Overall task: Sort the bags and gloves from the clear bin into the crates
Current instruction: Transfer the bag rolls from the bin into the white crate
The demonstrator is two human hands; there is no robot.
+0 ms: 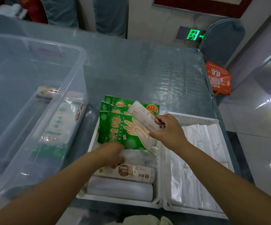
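Right hand (167, 132), centre frame, grips a white printed roll of bags (145, 116) above the green glove packets (123, 127) standing in the white slotted crate (158, 159). Left hand (113, 154), just below, curls onto a clear plastic roll (136, 157) in that crate. Best move, I'd say: lay the roll flat beside the rolls at lower centre, not across the gloves. More stock waits in the clear plastic bin (34, 98), left.

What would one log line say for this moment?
right hand: holds bag roll | left hand: on clear roll | left crate: glove packs
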